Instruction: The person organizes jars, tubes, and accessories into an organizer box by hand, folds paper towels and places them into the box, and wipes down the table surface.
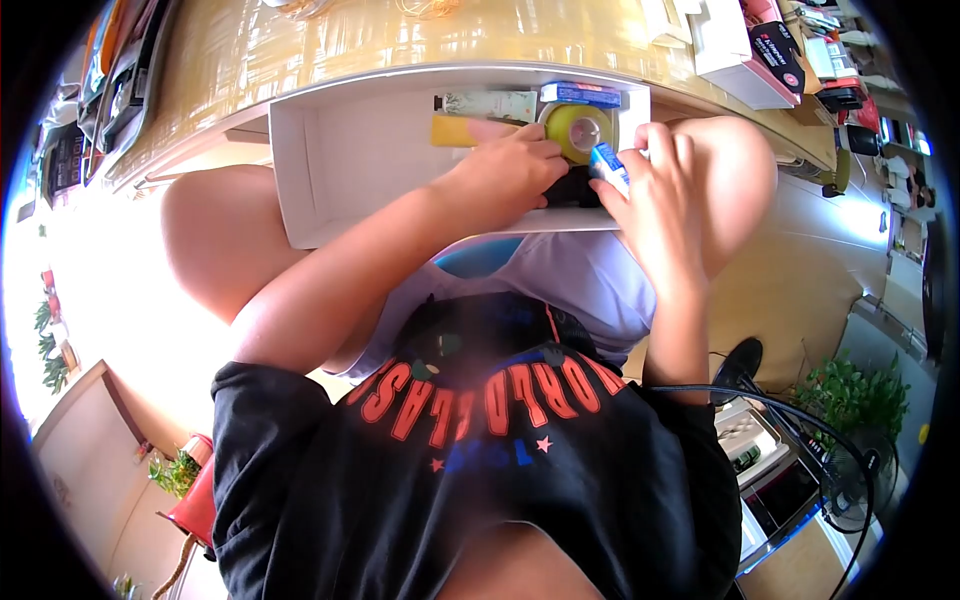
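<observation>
A white drawer is pulled out above my lap. My left hand reaches into it with fingers curled together, beside a black item; what the fingers hold is hidden. In my right hand, a small blue-and-white box is pinched at the drawer's right end. A green-yellow tape roll lies between the hands. Behind it rests a blue box, with a pale printed tube to its left. A yellow item is partly covered by my left hand.
The wooden desktop extends beyond the drawer. An open white-and-pink box stands on its right side. My bare knees flank the drawer. A black cable runs at lower right, near a plant and a fan.
</observation>
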Action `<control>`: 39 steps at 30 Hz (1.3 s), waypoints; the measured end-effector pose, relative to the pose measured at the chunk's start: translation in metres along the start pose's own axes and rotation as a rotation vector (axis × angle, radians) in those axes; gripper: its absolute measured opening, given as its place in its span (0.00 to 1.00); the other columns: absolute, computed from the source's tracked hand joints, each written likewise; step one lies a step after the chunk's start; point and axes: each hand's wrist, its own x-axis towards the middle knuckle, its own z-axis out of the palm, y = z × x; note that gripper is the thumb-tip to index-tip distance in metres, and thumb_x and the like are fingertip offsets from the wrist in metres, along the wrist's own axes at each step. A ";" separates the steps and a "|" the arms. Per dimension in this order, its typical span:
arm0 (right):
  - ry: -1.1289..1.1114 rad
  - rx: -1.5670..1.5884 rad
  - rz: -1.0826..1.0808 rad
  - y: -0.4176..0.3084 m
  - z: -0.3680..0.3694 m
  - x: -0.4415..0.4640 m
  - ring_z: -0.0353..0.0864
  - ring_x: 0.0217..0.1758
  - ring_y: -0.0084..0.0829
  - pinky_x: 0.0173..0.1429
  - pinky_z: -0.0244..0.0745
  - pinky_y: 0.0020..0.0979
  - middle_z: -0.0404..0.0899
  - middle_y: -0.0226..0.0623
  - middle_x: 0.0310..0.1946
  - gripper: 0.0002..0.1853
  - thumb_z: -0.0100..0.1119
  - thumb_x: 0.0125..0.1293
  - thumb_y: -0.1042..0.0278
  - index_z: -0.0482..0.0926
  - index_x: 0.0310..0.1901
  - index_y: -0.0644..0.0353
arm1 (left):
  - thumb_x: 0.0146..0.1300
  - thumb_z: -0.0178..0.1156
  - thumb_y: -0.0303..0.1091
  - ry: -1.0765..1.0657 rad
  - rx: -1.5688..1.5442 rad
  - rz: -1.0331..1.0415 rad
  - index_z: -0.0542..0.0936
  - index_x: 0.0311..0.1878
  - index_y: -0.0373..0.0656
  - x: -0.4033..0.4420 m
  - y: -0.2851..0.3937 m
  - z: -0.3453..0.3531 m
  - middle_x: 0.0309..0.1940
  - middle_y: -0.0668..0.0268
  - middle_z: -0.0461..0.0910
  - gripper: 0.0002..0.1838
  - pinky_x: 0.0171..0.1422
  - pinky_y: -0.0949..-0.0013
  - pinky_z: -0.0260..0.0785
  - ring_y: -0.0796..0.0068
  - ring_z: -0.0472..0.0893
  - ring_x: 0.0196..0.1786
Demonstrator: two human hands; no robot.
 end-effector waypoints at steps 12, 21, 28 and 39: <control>0.398 0.682 0.269 0.014 0.001 0.007 0.79 0.43 0.27 0.52 0.78 0.31 0.82 0.36 0.41 0.15 0.68 0.68 0.79 0.81 0.55 0.64 | 0.59 0.71 0.30 -0.062 0.205 0.029 0.82 0.56 0.38 0.000 0.004 -0.002 0.52 0.63 0.80 0.21 0.68 0.57 0.72 0.59 0.75 0.64; 0.301 0.565 0.078 0.012 0.001 0.004 0.84 0.52 0.38 0.57 0.80 0.36 0.84 0.43 0.50 0.15 0.68 0.68 0.80 0.83 0.55 0.64 | 0.59 0.71 0.28 -0.084 0.065 -0.118 0.82 0.56 0.39 -0.003 0.006 -0.002 0.55 0.60 0.80 0.20 0.66 0.54 0.76 0.54 0.80 0.62; 0.130 0.456 0.093 -0.002 -0.018 -0.011 0.84 0.44 0.41 0.51 0.77 0.39 0.86 0.41 0.42 0.15 0.71 0.62 0.79 0.84 0.51 0.62 | 0.56 0.69 0.23 -0.017 -0.021 -0.129 0.83 0.55 0.38 -0.006 0.005 -0.004 0.51 0.57 0.83 0.21 0.62 0.53 0.78 0.52 0.83 0.58; -0.274 0.436 -0.083 0.002 -0.010 -0.015 0.82 0.52 0.45 0.61 0.74 0.42 0.86 0.42 0.44 0.14 0.66 0.62 0.75 0.88 0.49 0.63 | 0.56 0.67 0.23 0.076 -0.050 -0.091 0.83 0.52 0.41 -0.005 0.001 0.001 0.49 0.58 0.84 0.18 0.61 0.54 0.78 0.52 0.83 0.57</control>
